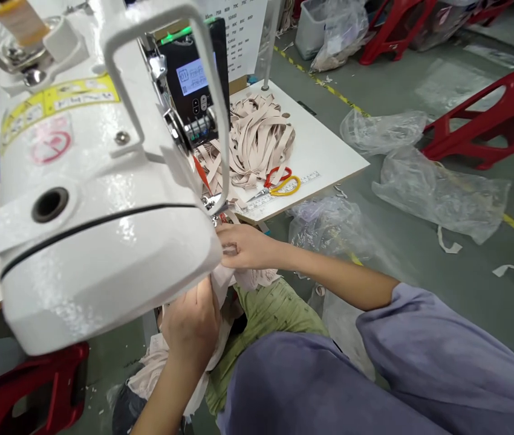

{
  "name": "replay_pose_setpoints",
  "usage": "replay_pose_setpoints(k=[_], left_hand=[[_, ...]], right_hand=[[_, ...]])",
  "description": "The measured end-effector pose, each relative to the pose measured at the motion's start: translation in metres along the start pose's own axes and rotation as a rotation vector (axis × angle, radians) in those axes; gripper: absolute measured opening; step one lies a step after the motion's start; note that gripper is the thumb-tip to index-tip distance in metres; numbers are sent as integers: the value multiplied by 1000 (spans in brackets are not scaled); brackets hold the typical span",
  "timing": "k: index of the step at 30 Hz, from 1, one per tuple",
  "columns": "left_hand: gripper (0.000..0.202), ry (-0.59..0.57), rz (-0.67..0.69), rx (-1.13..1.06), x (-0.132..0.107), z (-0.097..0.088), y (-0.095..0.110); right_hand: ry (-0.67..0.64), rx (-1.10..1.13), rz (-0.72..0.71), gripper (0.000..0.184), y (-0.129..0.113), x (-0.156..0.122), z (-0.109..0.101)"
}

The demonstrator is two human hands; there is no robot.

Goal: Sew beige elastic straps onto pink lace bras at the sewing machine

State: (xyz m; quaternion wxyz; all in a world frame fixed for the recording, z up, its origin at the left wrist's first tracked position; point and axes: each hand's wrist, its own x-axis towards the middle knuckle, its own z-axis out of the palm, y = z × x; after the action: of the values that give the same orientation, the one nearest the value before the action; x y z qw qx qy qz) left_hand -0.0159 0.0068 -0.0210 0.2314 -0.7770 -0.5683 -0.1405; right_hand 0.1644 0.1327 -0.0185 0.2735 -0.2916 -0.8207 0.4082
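Note:
A white sewing machine (103, 260) fills the left half of the view, and its head hides some of my fingertips. My right hand (248, 246) is closed at the machine's needle side, its fingers curled on pale pink fabric (221, 283). Below the machine head, my left hand (193, 317) is wrapped round the same cloth. More of the fabric hangs down over my lap and beside my left forearm. The needle and the stitching spot are mostly hidden behind the machine head.
Pale pink strips (257, 133) lie heaped on the white table (329, 145). Scissors (284, 183) with red and yellow handles rest by a printed ruler (261, 202). A control panel (198, 78) glows behind the machine. Plastic bags (438, 187) and red stools (488, 115) occupy the floor.

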Motion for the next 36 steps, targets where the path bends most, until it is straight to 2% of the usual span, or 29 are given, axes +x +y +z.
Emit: replay_pose_setpoints(k=[4,9,15,17,20,24,27,29,33,34,36], left_hand=[[25,-21,-12,-39,0,-3,0],[27,-55,-68,-30,-4,-4,-3],[25,-17,-54,-107,-3,-1,-1],[26,-25,-105,-130,-7,1,-3],[25,-53,-270,-201,-18,2,-6],[31,-109,-581,-515,-25,-3,-6],[40,-218,-745,-820,-21,-7,-13],[44,-343,-763,-991,-18,-8,-20],[47,-641,-625,-1323,-26,-7,-27],[48,-680,-596,-1420,-30,-6,-26],[50,-644,-649,-1550,-41,-6,-23]], right_hand=[[38,33,5,40,2,-2,1],[26,74,-27,33,4,-4,8],[94,90,-18,35,11,-12,6],[99,98,-33,35,12,-12,9],[123,113,-79,37,11,-13,17],[236,125,-40,35,14,-25,22],[256,52,45,31,20,-39,24],[194,-17,63,24,22,-50,29],[13,8,-9,40,6,-75,47],[-63,53,-32,40,0,-80,53],[-152,139,-53,36,-12,-87,64]])
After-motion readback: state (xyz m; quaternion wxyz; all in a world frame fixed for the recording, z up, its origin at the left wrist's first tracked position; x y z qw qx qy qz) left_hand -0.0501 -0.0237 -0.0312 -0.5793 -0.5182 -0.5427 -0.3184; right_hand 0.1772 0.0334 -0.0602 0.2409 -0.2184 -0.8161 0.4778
